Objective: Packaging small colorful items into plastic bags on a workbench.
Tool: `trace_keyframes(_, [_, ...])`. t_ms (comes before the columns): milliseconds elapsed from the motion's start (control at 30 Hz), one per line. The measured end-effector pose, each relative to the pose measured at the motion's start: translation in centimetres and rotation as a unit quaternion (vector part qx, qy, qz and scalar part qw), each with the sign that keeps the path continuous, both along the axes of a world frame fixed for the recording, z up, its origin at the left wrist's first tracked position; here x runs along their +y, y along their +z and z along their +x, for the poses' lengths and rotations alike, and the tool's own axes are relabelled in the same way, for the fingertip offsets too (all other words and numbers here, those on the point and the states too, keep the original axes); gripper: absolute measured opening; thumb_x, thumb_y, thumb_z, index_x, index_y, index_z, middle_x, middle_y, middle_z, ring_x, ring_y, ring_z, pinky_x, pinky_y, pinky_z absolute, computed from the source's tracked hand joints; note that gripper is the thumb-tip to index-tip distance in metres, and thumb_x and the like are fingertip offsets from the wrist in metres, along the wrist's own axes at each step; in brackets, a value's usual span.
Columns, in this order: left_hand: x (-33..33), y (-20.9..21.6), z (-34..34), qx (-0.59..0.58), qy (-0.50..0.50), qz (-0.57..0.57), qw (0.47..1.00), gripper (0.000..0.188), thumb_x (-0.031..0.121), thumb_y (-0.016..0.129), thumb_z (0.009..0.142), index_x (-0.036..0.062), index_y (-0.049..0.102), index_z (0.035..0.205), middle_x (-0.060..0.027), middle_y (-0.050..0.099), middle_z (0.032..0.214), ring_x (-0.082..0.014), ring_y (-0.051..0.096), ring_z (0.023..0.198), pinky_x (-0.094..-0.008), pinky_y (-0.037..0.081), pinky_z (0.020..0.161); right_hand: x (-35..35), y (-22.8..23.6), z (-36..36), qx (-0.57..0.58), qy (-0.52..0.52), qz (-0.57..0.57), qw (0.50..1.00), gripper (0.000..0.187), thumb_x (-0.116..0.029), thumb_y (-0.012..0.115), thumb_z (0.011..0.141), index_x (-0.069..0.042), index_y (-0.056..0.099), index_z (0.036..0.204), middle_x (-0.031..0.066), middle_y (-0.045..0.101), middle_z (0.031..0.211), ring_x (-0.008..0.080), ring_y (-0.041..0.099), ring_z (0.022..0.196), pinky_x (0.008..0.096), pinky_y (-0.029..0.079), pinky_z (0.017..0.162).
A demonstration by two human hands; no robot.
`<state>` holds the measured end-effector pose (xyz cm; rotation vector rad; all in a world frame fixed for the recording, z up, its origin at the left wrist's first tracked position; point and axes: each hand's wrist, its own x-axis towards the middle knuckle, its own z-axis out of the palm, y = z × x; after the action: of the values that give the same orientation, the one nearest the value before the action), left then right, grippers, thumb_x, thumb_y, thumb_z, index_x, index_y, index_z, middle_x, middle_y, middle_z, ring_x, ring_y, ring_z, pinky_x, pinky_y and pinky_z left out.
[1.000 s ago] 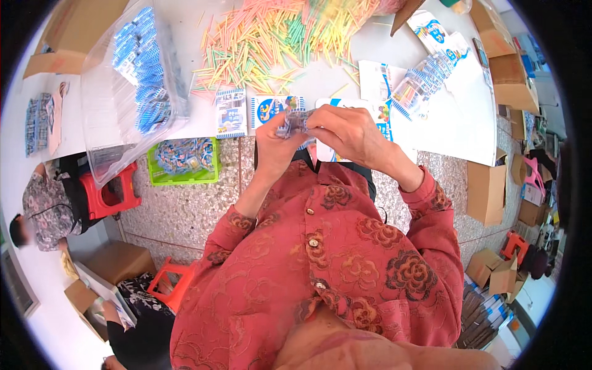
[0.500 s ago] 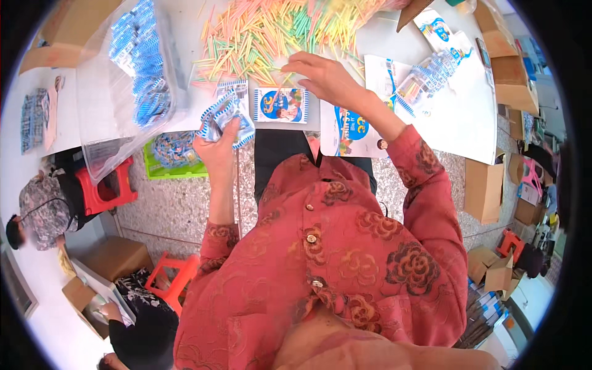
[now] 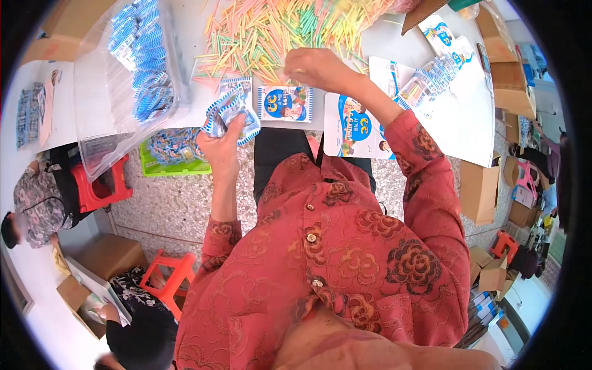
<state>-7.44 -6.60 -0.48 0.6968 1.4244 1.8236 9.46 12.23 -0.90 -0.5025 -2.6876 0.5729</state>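
My left hand is closed around blue-and-white striped packets, their mouths facing up and away from me. Beside them, a flat striped packet with a printed picture lies on the table. At the near edge of a loose heap of thin pastel sticks, my right hand has its fingers drawn together; what they pinch is hidden. The sticks are pink, yellow, orange and green. Under my right forearm lies a flat printed carton at the table's near edge.
A clear plastic tub at left holds strips of striped packets. A green crate with more packets sits below the table edge. At right, filled packets rest on cartons. People sit by red stools at left.
My right hand's fingers have come from spread to bunched at the heap's near edge. My left hand still holds the packets, slightly further right in view.
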Motion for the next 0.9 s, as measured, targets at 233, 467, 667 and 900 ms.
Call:
trace_keyframes(233, [0.2, 0.2, 0.4, 0.004, -0.013, -0.001, 1.000, 0.029, -0.002, 0.069, 0.075, -0.0043, 0.062, 0.102, -0.0053, 0.065, 0.090, -0.0090, 0.060, 0.077, -0.0236, 0.048, 0.073, 1.3, -1.7, 2.6, -0.064, -0.154, -0.030, 0.986, 0.014, -0.013, 0.064, 0.075, -0.007, 0.061, 0.087, 0.0068, 0.060, 0.092, 0.0272, 0.059, 0.085, 0.0367, 0.048, 0.072])
trace_keyframes(467, [0.1, -0.1, 0.6, -0.012, -0.017, -0.003, 1.000, 0.029, -0.002, 0.069, 0.075, -0.0038, 0.062, 0.102, -0.0053, 0.065, 0.090, -0.0092, 0.060, 0.077, -0.0234, 0.049, 0.072, 0.1, 0.0, 0.8, 0.009, -0.066, -0.032, 0.997, 0.020, -0.009, 0.059, 0.077, -0.009, 0.061, 0.097, 0.0095, 0.058, 0.095, 0.0295, 0.058, 0.087, 0.0374, 0.047, 0.076])
trace_keyframes(667, [0.1, 0.0, 0.8, -0.029, -0.010, 0.001, 1.000, 0.030, -0.004, 0.068, 0.074, -0.0030, 0.062, 0.103, -0.0057, 0.064, 0.093, -0.0101, 0.060, 0.079, -0.0243, 0.049, 0.073, -0.9, -0.5, -3.9, -0.050, 0.046, -0.034, 0.997, 0.016, -0.012, 0.057, 0.080, -0.011, 0.062, 0.095, 0.0092, 0.057, 0.089, 0.0295, 0.059, 0.084, 0.0390, 0.047, 0.070])
trace_keyframes(900, [-0.1, -0.2, 0.3, -0.011, -0.002, 0.003, 1.000, 0.030, -0.005, 0.068, 0.074, -0.0032, 0.061, 0.104, -0.0057, 0.064, 0.093, -0.0103, 0.060, 0.080, -0.0245, 0.049, 0.075, -0.1, -0.6, -4.4, -0.080, 0.087, 0.015, 0.993, 0.012, -0.015, 0.053, 0.079, -0.006, 0.060, 0.077, 0.0134, 0.059, 0.081, 0.0328, 0.061, 0.073, 0.0426, 0.048, 0.059])
